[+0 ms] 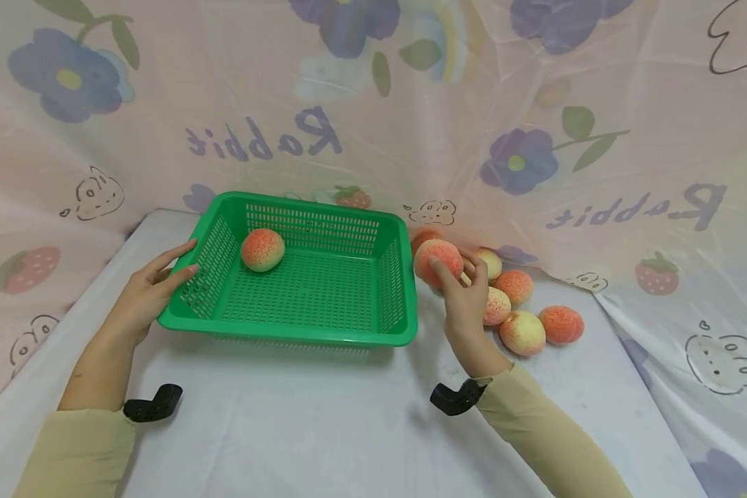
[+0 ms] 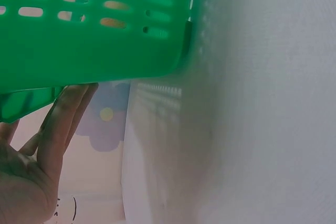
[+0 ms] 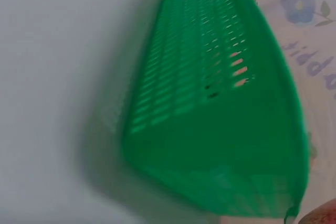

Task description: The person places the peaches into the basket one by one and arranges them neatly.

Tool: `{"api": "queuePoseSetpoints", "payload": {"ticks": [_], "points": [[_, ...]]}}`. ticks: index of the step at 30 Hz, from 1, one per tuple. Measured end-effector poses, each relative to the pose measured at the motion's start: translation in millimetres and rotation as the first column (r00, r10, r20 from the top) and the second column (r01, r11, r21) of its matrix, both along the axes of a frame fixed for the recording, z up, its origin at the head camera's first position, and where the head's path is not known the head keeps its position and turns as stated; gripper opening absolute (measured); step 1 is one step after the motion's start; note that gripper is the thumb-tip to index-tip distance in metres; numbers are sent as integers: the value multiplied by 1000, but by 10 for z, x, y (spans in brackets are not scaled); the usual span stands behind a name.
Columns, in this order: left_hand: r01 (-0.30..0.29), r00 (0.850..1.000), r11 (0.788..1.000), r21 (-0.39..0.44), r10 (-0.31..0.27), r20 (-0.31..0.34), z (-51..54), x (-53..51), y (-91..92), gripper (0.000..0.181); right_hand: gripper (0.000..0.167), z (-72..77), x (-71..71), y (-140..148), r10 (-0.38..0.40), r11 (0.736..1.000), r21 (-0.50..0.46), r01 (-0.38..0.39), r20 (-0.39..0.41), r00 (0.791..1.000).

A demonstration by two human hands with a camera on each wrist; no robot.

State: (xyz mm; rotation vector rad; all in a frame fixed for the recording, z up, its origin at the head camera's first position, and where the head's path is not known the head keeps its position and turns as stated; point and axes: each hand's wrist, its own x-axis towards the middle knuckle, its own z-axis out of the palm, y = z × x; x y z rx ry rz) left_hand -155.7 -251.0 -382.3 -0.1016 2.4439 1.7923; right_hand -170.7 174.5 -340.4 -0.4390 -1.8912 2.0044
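Observation:
A green plastic basket (image 1: 299,290) with slotted walls stands on the table, one red-and-yellow peach (image 1: 263,250) inside near its left wall. My left hand (image 1: 142,294) holds the basket's left rim; in the left wrist view its fingers (image 2: 58,129) lie against the outer wall under the rim. Just beyond the basket's right rim, my right hand (image 1: 467,297) grips a reddish peach (image 1: 438,261) between thumb and fingers, above the table. In the right wrist view only a sliver of a peach (image 3: 321,214) shows at the lower corner; the right hand is out of that view.
Several peaches lie in a loose group right of the basket, among them a yellow one (image 1: 523,333) and a red one (image 1: 561,324), some partly behind the right hand. A printed cloth (image 1: 373,159) hangs behind the white-covered table (image 1: 299,422).

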Motion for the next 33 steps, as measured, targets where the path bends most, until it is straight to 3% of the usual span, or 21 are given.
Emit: {"api": "queuePoseSetpoints", "payload": {"ticks": [13, 20, 33], "points": [[-5, 1000, 1000, -3, 5, -10, 1, -3, 6, 60, 55, 300, -53, -186, 55, 998, -4, -55, 12, 998], [-3, 1000, 1000, 1, 3, -7, 25, 17, 17, 60, 60, 342, -145, -358, 110, 988, -110, -110, -5, 994], [-31, 999, 1000, -5, 31, -12, 34, 17, 35, 60, 49, 387, -282, -690, 163, 979, -120, -163, -14, 987]]}}
